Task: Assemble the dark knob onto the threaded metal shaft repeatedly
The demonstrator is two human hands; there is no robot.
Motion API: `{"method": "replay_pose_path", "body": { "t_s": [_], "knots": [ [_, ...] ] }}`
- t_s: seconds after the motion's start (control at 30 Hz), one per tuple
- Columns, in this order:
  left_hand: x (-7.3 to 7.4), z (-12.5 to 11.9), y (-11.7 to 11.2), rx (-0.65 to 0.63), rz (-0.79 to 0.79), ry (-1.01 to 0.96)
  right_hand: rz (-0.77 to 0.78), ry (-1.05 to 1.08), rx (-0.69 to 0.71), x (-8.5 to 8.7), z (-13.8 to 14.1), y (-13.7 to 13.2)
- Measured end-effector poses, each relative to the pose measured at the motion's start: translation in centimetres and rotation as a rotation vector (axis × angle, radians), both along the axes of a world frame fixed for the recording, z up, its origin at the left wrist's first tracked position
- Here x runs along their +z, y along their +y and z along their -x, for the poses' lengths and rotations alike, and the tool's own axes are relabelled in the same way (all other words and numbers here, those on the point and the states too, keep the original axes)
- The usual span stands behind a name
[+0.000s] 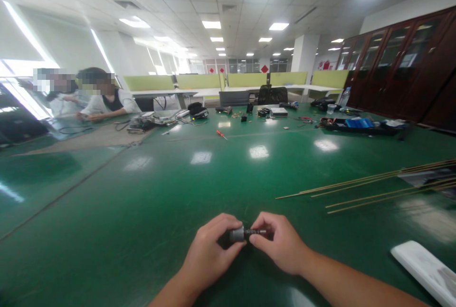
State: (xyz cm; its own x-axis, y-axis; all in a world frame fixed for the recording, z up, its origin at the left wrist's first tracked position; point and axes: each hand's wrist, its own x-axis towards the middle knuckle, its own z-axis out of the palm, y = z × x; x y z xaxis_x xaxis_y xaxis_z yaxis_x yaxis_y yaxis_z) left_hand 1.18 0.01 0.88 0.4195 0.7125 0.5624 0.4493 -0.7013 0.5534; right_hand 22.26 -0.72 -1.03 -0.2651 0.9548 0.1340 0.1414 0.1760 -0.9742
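Observation:
Low in the middle of the head view, a small grey cylinder, which looks like a small motor, lies level just above the green table. A dark collar and a thin metal shaft stick out from its right end. Wrapped round the cylinder's left part are the thumb and fingers of my left hand, hiding its far end. The closed fingertips of my right hand pinch the shaft near the collar.
Long thin brass-coloured rods extend in from the right, above a white slab-like object. Farther back are a red screwdriver, a black tray with blue items, and tangled electronics. Two people sit at the far left.

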Motion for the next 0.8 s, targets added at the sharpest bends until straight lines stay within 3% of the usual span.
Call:
{"method": "replay_pose_path", "body": {
  "t_s": [0.8],
  "knots": [
    [0.07,0.19,0.05,0.028,-0.031,-0.001,0.004,-0.008,-0.013,0.02,0.02,-0.03]
  ]
}}
